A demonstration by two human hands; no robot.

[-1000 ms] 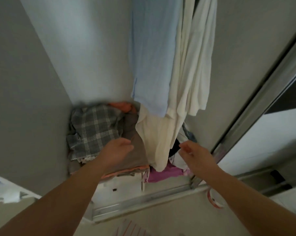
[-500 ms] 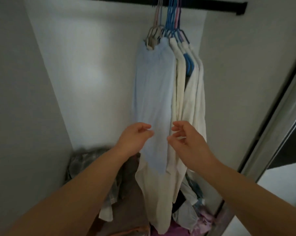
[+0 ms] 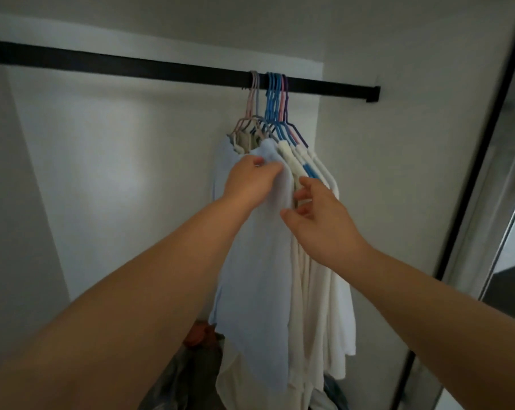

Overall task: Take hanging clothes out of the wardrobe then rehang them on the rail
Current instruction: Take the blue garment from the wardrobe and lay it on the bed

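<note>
The left hand (image 3: pixel 251 180) grips the shoulder of the pale blue garment (image 3: pixel 256 261), fingers curled into the cloth just under its hanger. To its right, the right hand (image 3: pixel 318 220) is loosely spread, thumb and fingers at the edge of the white garments (image 3: pixel 324 291); whether it pinches any fabric I cannot tell. All the clothes hang bunched together on pink, grey and blue hangers (image 3: pixel 272 113) toward the right end of the black rail (image 3: pixel 132 65). Crumpled clothing (image 3: pixel 191 365) lies low in the wardrobe. A mirrored sliding door (image 3: pixel 492 173) stands far right.
</note>
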